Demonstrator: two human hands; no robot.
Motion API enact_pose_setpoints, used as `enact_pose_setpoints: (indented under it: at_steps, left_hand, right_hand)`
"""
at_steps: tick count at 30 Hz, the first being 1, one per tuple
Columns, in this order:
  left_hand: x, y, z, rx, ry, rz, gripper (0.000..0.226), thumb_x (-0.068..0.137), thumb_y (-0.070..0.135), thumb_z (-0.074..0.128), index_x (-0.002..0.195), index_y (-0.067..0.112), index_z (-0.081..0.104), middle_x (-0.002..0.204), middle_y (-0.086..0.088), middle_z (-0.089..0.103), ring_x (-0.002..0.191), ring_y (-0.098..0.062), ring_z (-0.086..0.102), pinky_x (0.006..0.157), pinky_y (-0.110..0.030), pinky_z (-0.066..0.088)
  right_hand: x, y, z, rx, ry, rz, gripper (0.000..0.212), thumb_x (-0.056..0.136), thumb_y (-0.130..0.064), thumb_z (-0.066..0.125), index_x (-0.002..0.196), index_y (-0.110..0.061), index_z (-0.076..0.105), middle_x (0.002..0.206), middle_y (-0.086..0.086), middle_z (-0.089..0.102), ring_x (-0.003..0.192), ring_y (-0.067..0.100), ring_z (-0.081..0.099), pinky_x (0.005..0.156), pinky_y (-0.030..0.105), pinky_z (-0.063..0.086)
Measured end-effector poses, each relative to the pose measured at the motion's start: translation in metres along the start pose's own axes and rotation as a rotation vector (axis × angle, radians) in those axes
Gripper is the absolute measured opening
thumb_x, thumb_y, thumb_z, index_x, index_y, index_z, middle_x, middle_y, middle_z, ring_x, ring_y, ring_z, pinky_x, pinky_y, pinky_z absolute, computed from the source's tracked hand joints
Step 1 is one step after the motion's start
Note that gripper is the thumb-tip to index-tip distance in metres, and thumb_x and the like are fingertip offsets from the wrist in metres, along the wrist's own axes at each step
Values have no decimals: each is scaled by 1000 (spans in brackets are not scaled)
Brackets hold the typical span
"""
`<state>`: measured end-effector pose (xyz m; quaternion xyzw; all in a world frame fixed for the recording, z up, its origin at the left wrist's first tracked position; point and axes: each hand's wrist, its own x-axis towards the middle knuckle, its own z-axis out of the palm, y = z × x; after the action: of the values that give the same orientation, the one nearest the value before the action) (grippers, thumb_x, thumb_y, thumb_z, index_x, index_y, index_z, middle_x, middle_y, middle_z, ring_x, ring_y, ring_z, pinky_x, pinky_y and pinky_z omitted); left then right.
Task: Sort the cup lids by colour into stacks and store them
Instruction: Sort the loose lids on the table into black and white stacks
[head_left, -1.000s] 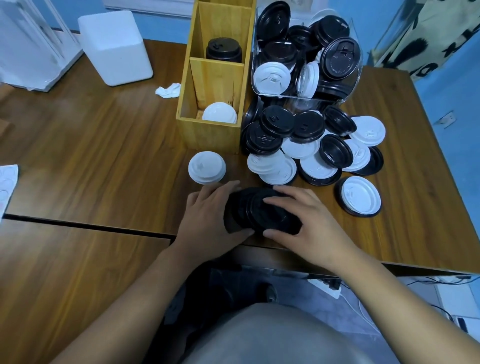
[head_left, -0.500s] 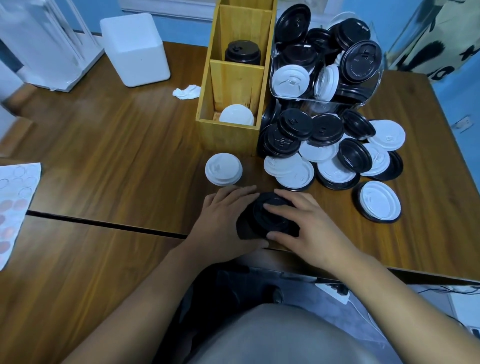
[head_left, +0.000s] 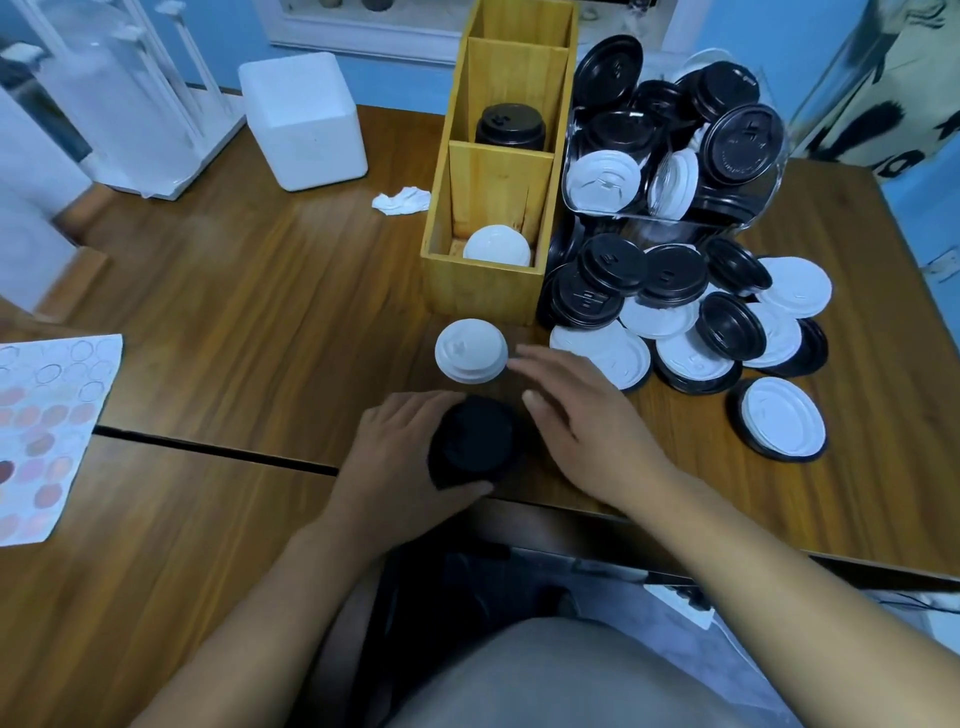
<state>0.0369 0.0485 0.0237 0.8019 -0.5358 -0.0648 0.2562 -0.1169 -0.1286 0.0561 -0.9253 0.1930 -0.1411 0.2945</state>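
Gripping the black stack (head_left: 475, 441) near the desk (head_left: 260, 322) front edge, the left hand (head_left: 400, 467) has its fingers and thumb wrapped round the stack's left side. The right hand (head_left: 587, 421) hovers at about 2 o'clock from the stack, fingers spread and holding nothing; whether it touches the stack I cannot tell, since the view is blurred there.

The main risk, as I judge it, is the stack's place: it sits just beside the desk's near edge at 6 o'clock, so a loose one-handed squeeze could tip lids off onto the person's lap. Nested lids can also slide apart if lifted by the side alone.

A small white stack (head_left: 470, 351) stands at 12 o'clock, just beyond the black one and touching or nearly touching the right fingertips (head_left: 519, 361); a careless sweep could knock it over. Beyond it is the wooden organiser (head_left: 483, 291), with white lids (head_left: 496, 247) in the near compartment and black lids (head_left: 509, 124) in the next. Dropping black into the near slot would mix colours. At 2 o'clock the loose pile (head_left: 675, 312) leans against the organiser's right side and spills from a clear container (head_left: 670, 156); a nudge could set it sliding.
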Motion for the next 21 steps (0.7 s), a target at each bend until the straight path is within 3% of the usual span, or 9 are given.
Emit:
enact_pose_setpoints:
  at_steps: [5,10,16,21]
  left_hand:
    - [-7,-37,-26,-27,78,-197,87,63,48,90,138,29,51,123,23,49,125,-15,46,104,-39,38]
    - [4,-40,-20,-6,102,-248,86,68,51,86,142,28,47,129,18,51,129,-15,40,100,-34,31]
    - [20,-25,-5,21,67,-173,85,75,62,77,146,28,43,140,12,52,132,-17,39,102,-38,31]
    - [31,-16,2,31,39,-124,93,75,60,78,151,26,37,152,9,43,138,-19,36,107,-45,33]
  right_hand:
    - [45,-6,24,-233,-184,-89,45,107,-18,40,152,-15,43,161,0,38,150,18,28,121,35,28]
    - [16,10,31,-475,-123,-173,50,95,-14,60,143,-4,53,147,13,54,141,33,45,117,47,37]
    - [-51,27,14,-310,11,-123,46,98,-19,61,143,-9,55,148,6,53,144,25,41,122,45,29]
    - [-44,46,-18,-182,268,122,36,101,-31,59,131,-12,63,134,3,62,128,23,52,112,30,36]
